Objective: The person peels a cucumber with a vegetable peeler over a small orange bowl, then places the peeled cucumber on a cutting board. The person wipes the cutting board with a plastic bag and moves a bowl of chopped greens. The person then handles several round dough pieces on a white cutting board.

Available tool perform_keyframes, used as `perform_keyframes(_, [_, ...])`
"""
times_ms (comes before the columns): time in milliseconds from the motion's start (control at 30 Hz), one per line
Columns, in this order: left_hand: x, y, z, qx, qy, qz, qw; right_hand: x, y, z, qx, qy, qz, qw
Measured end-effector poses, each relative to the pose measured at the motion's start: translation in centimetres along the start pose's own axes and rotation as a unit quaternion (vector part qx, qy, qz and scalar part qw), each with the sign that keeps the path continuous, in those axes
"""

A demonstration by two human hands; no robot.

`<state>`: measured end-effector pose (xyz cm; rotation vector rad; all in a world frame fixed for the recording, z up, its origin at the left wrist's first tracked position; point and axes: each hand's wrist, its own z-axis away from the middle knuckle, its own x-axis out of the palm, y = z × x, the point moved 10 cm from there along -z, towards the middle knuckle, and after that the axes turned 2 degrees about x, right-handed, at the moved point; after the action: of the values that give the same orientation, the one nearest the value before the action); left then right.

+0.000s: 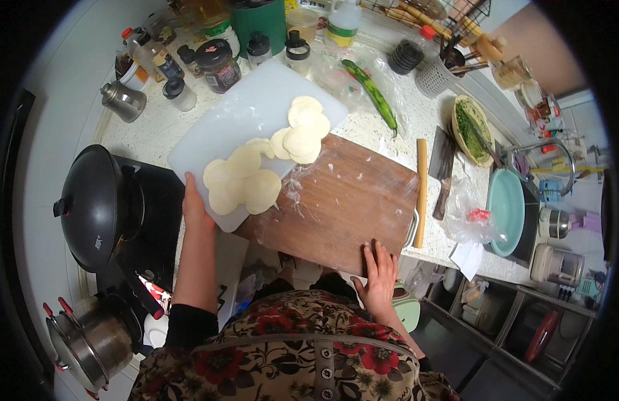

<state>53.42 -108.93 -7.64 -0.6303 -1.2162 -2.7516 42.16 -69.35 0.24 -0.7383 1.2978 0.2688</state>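
My left hand (196,203) grips the left corner of a white plastic cutting board (229,120); its fingers are mostly hidden beneath. Several round dough wrappers (262,190) lie on this board in two overlapping groups. The white board partly covers a brown wooden board (349,195) dusted with flour. My right hand (379,275) rests its fingertips on the wooden board's near right edge, fingers slightly spread and holding nothing. A wooden rolling pin (421,193) lies right of the wooden board, beside a cleaver (441,160). Farther right, a bowl of green filling (472,130) has a utensil in it.
At left, a lidded wok (91,208) and a steel pot (91,341) stand on the black stove. Jars and bottles (217,65) line the back. A green pepper (372,95) lies on a plastic bag. A turquoise basin (506,213) sits at the sink on the right.
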Motion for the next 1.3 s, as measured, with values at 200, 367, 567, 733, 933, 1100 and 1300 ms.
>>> perform_keyframes(200, [0.3, 1.9, 4.6, 0.065, -0.037, 0.039, 0.996, -2.5, 4.8, 0.5, 0.045, 0.096, -0.148, 0.983])
perform_keyframes(367, [-0.8, 3.5, 10.2, 0.115, 0.012, 0.058, 0.992, 2.6, 15.7, 2.6, 0.255, 0.080, -0.441, 0.857])
perform_keyframes(567, [-2.7, 3.5, 16.8, 0.166, 0.080, 0.075, 0.980, 6.4, 14.5, 3.8, 0.396, -0.141, -0.650, 0.632])
perform_keyframes(733, [-4.8, 3.1, 21.0, 0.203, 0.096, 0.083, 0.971, 8.4, 14.3, 2.2, 0.358, -0.225, -0.637, 0.645])
perform_keyframes(933, [-5.9, 3.8, 25.7, 0.232, 0.121, 0.074, 0.962, 8.6, 11.7, 0.8, 0.292, -0.279, -0.714, 0.572])
perform_keyframes(1100, [-5.7, 3.9, 27.4, 0.231, 0.122, 0.095, 0.961, 6.6, 9.2, 0.9, 0.242, -0.254, -0.803, 0.482])
perform_keyframes(1300, [-6.3, 4.8, 28.1, 0.235, 0.109, 0.089, 0.962, 4.0, 8.2, 0.6, 0.207, -0.193, -0.825, 0.490])
